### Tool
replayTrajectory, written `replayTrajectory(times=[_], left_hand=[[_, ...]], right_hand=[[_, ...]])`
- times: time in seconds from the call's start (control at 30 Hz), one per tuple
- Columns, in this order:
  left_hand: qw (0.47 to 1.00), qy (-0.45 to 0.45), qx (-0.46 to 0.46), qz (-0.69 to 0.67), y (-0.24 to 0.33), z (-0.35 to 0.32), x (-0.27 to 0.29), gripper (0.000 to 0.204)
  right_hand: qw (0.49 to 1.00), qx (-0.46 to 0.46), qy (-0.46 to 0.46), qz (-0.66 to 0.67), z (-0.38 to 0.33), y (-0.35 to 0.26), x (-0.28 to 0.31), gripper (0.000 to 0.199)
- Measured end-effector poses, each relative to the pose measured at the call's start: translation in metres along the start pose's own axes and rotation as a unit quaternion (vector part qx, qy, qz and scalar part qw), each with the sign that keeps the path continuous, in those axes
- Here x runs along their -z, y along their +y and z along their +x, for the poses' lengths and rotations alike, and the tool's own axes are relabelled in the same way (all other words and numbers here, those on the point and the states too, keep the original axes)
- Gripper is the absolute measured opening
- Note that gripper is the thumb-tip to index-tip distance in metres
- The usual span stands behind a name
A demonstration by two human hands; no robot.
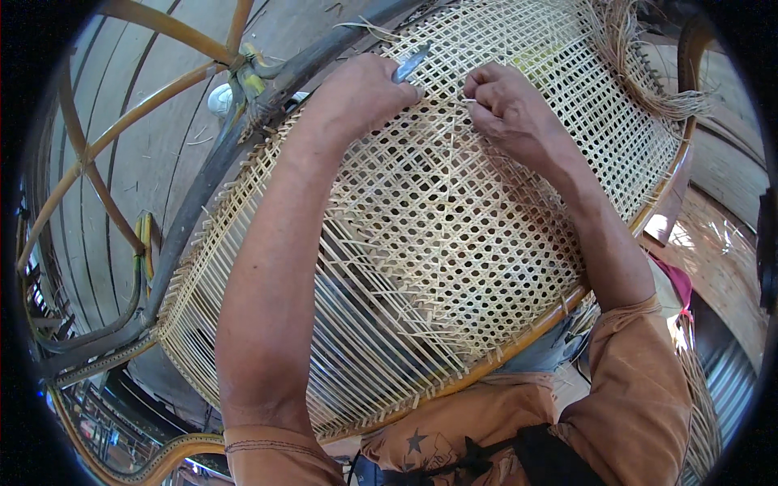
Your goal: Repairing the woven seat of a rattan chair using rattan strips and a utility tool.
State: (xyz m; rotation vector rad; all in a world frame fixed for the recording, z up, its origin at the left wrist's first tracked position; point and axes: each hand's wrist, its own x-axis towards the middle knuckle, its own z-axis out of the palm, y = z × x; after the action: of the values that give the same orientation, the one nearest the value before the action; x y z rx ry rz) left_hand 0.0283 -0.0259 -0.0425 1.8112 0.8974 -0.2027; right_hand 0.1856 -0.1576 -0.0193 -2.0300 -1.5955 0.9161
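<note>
A woven cane panel (454,219) stretches across the rattan frame in front of me, with open hexagonal mesh over its middle and right. On its far part, my left hand (369,97) is closed round a knife-like metal tool (412,63), whose silver pointed end sticks up past the fingers; its handle is hidden. My right hand (506,105) is closed in a pinch just to the right, low over the mesh. A thin pale cane strand (468,100) shows at its fingertips. At the near left, parallel cane strands (373,324) run without the full weave.
A bundle of loose cane strands (628,69) hangs over the far right edge. Another bundle (702,389) lies at the lower right. Curved rattan poles (162,105) stand on the left above a plank floor (182,49). A dark pole (207,186) runs along the panel's left side.
</note>
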Motion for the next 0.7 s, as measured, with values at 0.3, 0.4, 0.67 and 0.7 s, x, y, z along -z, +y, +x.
replayTrajectory(times=[0.3,0.4,0.67,0.7], left_hand=[[0.993,0.033,-0.022,0.112,0.007,-0.002,-0.003,0.035],[0.990,0.035,-0.052,0.128,0.008,-0.001,-0.002,0.032],[0.991,0.006,-0.005,0.136,0.011,0.000,0.006,0.029],[0.990,0.012,-0.003,0.139,0.009,-0.001,0.008,0.030]], right_hand=[[0.999,-0.016,-0.009,0.031,-0.010,-0.001,0.018,0.031],[0.998,-0.010,0.030,0.048,-0.010,0.008,0.017,0.032],[0.995,-0.098,-0.011,-0.006,-0.003,-0.009,0.020,0.031],[0.995,-0.097,-0.009,-0.007,-0.003,-0.008,0.020,0.031]])
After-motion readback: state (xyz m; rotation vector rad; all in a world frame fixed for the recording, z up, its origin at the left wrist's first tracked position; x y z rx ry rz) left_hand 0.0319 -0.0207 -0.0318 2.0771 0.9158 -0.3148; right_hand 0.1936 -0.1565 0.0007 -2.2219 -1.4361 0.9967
